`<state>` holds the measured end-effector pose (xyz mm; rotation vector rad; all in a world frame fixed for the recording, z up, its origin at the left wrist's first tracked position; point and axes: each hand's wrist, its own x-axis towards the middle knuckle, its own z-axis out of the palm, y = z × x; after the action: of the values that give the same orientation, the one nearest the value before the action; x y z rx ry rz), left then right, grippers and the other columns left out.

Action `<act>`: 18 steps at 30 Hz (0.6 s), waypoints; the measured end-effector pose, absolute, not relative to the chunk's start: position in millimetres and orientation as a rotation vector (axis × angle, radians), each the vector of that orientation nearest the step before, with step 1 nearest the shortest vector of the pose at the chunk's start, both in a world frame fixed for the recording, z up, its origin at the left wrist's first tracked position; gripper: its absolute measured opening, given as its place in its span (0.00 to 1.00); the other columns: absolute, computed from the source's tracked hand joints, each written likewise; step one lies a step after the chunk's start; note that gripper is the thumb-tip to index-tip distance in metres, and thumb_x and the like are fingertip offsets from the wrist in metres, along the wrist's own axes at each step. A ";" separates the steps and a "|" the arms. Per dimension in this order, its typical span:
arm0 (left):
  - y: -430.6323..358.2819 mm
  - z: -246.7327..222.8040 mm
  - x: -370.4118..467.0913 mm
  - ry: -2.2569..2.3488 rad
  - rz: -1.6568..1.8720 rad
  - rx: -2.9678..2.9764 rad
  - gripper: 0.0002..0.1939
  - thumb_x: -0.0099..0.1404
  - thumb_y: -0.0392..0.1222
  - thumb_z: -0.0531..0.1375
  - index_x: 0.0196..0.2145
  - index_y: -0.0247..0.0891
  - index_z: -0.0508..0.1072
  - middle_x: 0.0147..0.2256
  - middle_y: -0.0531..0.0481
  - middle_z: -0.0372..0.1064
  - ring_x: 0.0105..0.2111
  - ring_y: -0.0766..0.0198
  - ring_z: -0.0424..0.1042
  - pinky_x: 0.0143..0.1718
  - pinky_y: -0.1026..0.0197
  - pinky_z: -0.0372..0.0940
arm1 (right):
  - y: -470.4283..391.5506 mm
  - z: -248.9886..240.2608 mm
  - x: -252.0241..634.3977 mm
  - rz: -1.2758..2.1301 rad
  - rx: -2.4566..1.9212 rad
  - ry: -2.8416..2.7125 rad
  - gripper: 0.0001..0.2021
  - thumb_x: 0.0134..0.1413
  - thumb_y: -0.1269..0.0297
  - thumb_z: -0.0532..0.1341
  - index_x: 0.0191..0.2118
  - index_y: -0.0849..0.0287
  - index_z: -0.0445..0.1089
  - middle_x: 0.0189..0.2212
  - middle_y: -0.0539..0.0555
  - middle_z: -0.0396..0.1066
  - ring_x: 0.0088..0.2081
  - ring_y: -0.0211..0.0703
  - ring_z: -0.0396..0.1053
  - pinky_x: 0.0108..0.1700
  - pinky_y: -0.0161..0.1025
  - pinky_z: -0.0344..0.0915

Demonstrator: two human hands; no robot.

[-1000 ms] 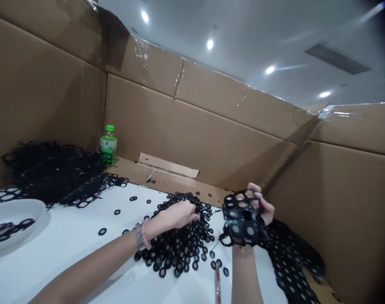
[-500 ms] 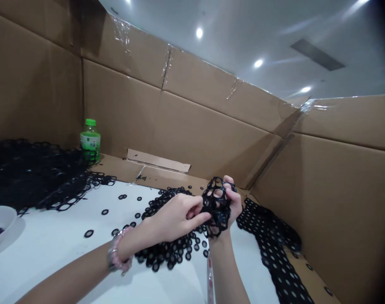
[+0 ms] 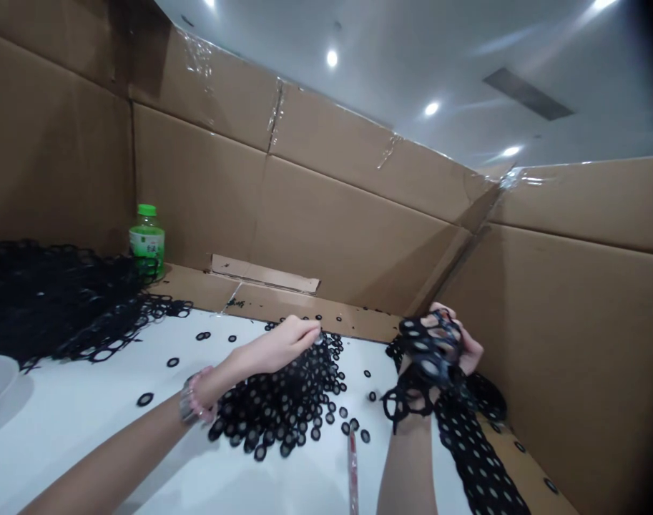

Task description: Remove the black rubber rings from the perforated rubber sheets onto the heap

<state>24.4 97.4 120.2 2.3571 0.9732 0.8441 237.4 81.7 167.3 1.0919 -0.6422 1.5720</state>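
Note:
My left hand (image 3: pixel 284 345), with a pink beaded bracelet at the wrist, is closed above a heap of small black rings (image 3: pixel 283 400); a small thing between its fingertips is too small to name. Farther right, my right hand (image 3: pixel 468 350) is wrapped in a black perforated web (image 3: pixel 430 350), whose loose loops hang over the wrist. Its fingers curl round the web. Below and behind that hand lies a black perforated strip (image 3: pixel 481 458), running down toward the lower right.
A green bottle (image 3: pixel 147 243) stands at the back left by a pile of black netting (image 3: pixel 58 304). A white bowl (image 3: pixel 1 383) sits at the left edge. Cardboard walls (image 3: pixel 326 229) surround the white surface (image 3: pixel 106 436). A thin reddish stick (image 3: pixel 352 472) lies near the front.
My right hand has moved right with the web, away from my left hand. My left hand has let go of the web and shifted slightly left and up over the rings.

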 end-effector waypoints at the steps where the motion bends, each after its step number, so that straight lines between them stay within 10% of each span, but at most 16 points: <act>1: 103.0 111.7 23.7 1.015 0.741 2.402 0.17 0.66 0.43 0.43 0.22 0.37 0.59 0.21 0.55 0.58 0.22 0.68 0.57 0.27 0.64 0.53 | 80.5 168.0 241.5 1.639 1.162 -0.520 0.08 0.49 0.74 0.49 0.34 0.53 0.55 0.17 0.40 0.49 0.14 0.25 0.48 0.13 0.21 0.45; 7: 121.3 68.1 35.7 1.168 0.514 2.481 0.15 0.60 0.43 0.54 0.18 0.36 0.62 0.19 0.51 0.61 0.20 0.64 0.61 0.24 0.63 0.55 | 70.1 158.7 213.4 1.888 0.756 -0.371 0.09 0.44 0.74 0.55 0.33 0.53 0.59 0.21 0.41 0.57 0.17 0.22 0.50 0.16 0.18 0.48; 14: 92.8 123.9 30.8 0.656 0.924 2.105 0.23 0.67 0.50 0.38 0.26 0.36 0.64 0.25 0.52 0.62 0.27 0.66 0.61 0.30 0.65 0.58 | 59.8 147.0 167.3 1.505 0.191 -0.658 0.18 0.42 0.69 0.58 0.43 0.50 0.62 0.22 0.40 0.65 0.18 0.26 0.59 0.19 0.23 0.61; 18: 72.4 144.9 24.2 0.545 1.088 1.873 0.17 0.64 0.50 0.48 0.26 0.35 0.61 0.24 0.54 0.58 0.26 0.68 0.58 0.29 0.67 0.57 | 70.5 145.2 175.7 1.325 -0.068 -0.855 0.20 0.37 0.63 0.61 0.43 0.50 0.65 0.15 0.39 0.57 0.15 0.29 0.53 0.16 0.27 0.57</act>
<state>24.2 72.4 144.9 1.8731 0.5454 1.0876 175.7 70.5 145.2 -0.0678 -0.8553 1.3245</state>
